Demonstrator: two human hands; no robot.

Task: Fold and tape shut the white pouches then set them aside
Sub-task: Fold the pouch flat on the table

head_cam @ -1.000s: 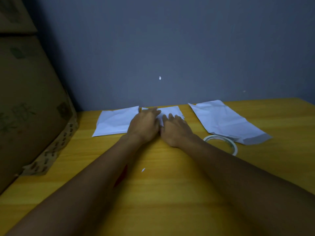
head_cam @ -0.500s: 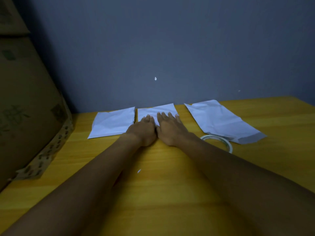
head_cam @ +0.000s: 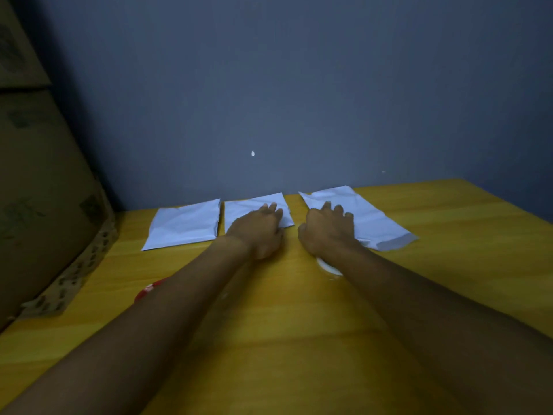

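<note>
Three white pouches lie in a row near the wall on the yellow table (head_cam: 299,324). The left folded pouch (head_cam: 185,224) lies alone. My left hand (head_cam: 258,230) rests flat on the middle folded pouch (head_cam: 248,206). My right hand (head_cam: 327,230) lies on the near left part of the long unfolded pouch (head_cam: 368,217), its fingers loosely bent on the pouch. The tape roll (head_cam: 327,268) is mostly hidden under my right forearm.
Cardboard boxes (head_cam: 39,190) are stacked at the left edge of the table. A red object (head_cam: 149,290) shows beside my left forearm. A blue-grey wall (head_cam: 299,100) stands right behind the pouches.
My right hand has left the middle pouch and moved right onto the unfolded pouch. My left hand stays on the middle pouch.
</note>
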